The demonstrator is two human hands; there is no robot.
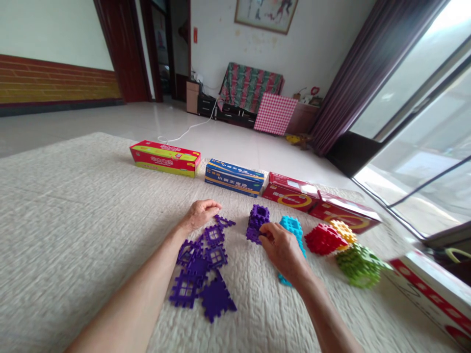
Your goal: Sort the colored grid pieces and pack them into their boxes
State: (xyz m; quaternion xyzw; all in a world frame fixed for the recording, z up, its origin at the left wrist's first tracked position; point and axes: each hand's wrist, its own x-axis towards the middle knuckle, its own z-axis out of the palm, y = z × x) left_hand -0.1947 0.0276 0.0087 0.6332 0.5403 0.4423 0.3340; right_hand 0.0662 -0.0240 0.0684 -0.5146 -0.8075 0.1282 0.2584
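My left hand (pixel 200 214) rests on the quilted mat, fingers curled over the far end of a spread of flat purple lattice tiles (pixel 200 267), touching a purple tile (pixel 223 221). My right hand (pixel 283 250) has its fingertips on the base of a small purple cube stack (pixel 258 218) built from the same tiles. A cyan block stack (pixel 292 226) stands just right of that hand, partly hidden by it. Further right lie a red block (pixel 322 239), a yellow block (pixel 343 230) and a green block (pixel 356 264).
A row of long boxes lines the mat's far edge: red-yellow (pixel 165 158), blue (pixel 234 177), two red ones (pixel 294 191). Another red-white box (pixel 430 289) lies at the right by the window. Beyond are tiled floor, a white cable and covered furniture.
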